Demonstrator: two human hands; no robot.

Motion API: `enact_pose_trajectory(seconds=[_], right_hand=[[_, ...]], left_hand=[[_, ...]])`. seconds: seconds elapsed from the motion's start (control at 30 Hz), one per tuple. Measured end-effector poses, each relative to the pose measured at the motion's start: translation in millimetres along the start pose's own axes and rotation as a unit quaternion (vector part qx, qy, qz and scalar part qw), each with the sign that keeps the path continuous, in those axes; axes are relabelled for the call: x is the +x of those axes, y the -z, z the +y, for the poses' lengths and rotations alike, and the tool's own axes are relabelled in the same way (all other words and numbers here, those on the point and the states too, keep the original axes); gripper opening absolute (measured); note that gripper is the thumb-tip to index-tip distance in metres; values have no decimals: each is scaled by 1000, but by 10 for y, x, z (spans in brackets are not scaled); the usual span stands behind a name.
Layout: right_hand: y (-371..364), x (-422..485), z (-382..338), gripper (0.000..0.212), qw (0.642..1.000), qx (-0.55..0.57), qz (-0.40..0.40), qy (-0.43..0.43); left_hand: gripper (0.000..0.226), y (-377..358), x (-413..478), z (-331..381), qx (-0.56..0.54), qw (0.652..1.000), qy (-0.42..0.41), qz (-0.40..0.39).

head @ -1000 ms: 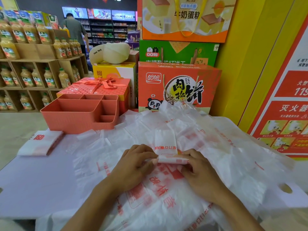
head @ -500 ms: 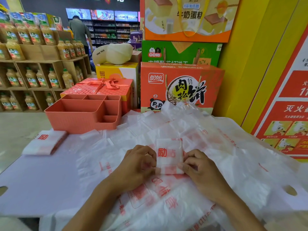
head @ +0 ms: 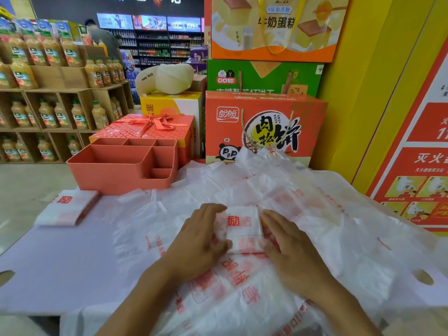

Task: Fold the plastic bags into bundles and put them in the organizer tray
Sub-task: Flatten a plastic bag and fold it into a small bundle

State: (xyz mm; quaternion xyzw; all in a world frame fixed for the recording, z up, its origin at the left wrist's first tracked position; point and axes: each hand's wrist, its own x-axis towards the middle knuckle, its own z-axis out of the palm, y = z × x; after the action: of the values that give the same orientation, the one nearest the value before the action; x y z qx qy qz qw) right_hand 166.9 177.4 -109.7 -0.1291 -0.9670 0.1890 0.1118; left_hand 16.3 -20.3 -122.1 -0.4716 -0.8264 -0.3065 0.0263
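White with red print, the folded plastic bundle [head: 243, 227] lies on the heap of loose translucent plastic bags [head: 327, 214] near the table's middle. It sits between both hands, which are apart. The left hand [head: 201, 241] lays nearly straight fingers over its left edge, and the right hand [head: 288, 246] presses flat fingers against its right edge. Bare lavender tabletop [head: 60, 263] lies open to the left, where a second folded bundle [head: 68, 210] rests near the table edge. The coral compartmented organizer tray [head: 121, 173] stands at the far left, well apart from the hands, with the heap's fringe just beside its base. An orange printed carton [head: 264, 122] walls the far side, and a red ribboned gift box [head: 150, 128] stands behind the tray.
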Motion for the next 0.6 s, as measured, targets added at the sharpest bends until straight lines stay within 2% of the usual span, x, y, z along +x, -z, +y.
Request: enact_pose_trajectory(seconds=[0.07, 0.17, 0.27, 0.43, 0.6], right_hand=[[-24, 5, 6, 69, 1000, -28, -10, 4], [-39, -2, -3, 62, 999, -43, -17, 15], [-47, -4, -8, 70, 996, -74, -41, 8], [-21, 9, -37, 61, 994, -93, -61, -4], [5, -16, -93, 61, 997, -50, -48, -28]], left_hand=[[69, 1, 0, 21, 43, 998, -10, -40], [71, -19, 25, 27, 115, 990, -13, -87], [67, -54, 42, 33, 137, 984, 2, -112], [63, -56, 46, 39, 162, 979, -17, -122], [57, -30, 43, 63, 159, 978, -23, -130]])
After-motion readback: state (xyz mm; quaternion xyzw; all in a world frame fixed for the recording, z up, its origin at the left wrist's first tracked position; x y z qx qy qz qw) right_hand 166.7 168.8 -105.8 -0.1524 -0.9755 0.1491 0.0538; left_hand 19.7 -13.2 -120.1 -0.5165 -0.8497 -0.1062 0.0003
